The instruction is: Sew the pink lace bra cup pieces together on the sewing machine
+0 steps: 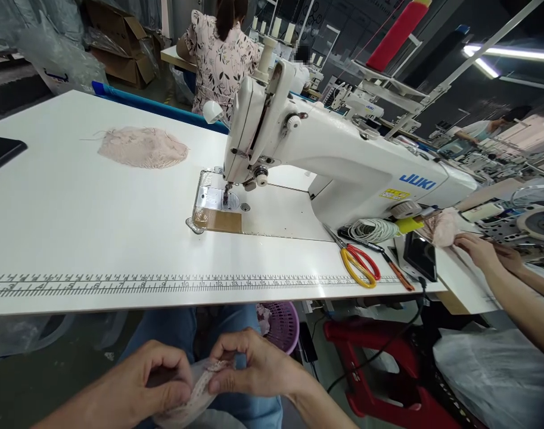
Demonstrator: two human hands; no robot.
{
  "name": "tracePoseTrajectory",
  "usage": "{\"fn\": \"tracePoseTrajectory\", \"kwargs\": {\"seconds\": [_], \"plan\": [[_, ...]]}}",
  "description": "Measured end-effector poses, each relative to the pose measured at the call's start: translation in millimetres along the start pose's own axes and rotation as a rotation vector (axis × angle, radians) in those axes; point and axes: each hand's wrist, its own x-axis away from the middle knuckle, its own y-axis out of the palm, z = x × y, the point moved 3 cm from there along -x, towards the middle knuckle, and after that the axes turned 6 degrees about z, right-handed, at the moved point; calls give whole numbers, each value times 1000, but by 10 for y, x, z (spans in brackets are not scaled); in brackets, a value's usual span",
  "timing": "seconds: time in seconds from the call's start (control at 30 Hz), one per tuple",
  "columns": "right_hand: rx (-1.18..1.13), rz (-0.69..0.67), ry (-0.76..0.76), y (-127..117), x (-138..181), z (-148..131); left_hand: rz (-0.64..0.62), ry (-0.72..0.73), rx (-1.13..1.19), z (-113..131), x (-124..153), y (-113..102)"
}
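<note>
Below the table's front edge, over my lap, my left hand point(158, 378) and my right hand point(249, 363) are both closed on a small piece of pale pink lace fabric point(200, 384). The fingers of each hand pinch its edge from either side. On the white table point(75, 226) above stands a white JUKI sewing machine point(325, 155), with its needle and presser foot point(227, 196) over the metal plate. A pile of pink lace pieces point(142, 147) lies on the table at the far left.
Scissors with red and yellow handles point(358, 262) lie at the table's right, beside a coiled white cord point(373, 229) and a phone point(420, 255). Another person's hands point(481, 250) hold pink fabric at the right. A purple basket point(280, 322) and red stool point(374, 357) sit below. A person sits behind the machine.
</note>
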Motion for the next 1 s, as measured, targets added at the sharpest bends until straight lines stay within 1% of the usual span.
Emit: {"fn": "tracePoseTrajectory", "kwargs": {"seconds": [0.07,0.2,0.3,0.37,0.43,0.47,0.53,0.57,0.6,0.73,0.83,0.9,0.93,1.0], "plan": [[-3,4,2,24,3,15,-3,3,39,28,-8,18],[-62,-7,75,50,8,60,41,-69,72,51,29,11],[-88,3,113,20,11,90,81,-79,-70,35,99,-16],[-90,3,122,3,11,107,158,-68,-187,14,138,-41],[-69,-19,108,11,8,116,193,-68,-216,-4,155,-43],[-60,-35,97,24,6,118,173,-73,-193,-7,155,-33],[-53,-58,82,55,2,121,85,-82,-118,2,148,-6],[-58,-60,82,66,1,124,60,-80,-92,13,147,-5],[-69,-57,85,73,1,127,64,-76,-89,26,150,-17],[-94,-45,101,59,15,130,162,-69,-146,74,211,-85],[-95,-39,97,35,32,123,236,-59,-138,129,272,-87],[-91,-31,93,22,41,122,270,-49,-189,169,289,-76],[-89,-26,91,16,45,126,247,-50,-221,180,284,-63],[-85,-15,90,3,50,141,149,-66,-243,164,253,-39]]}}
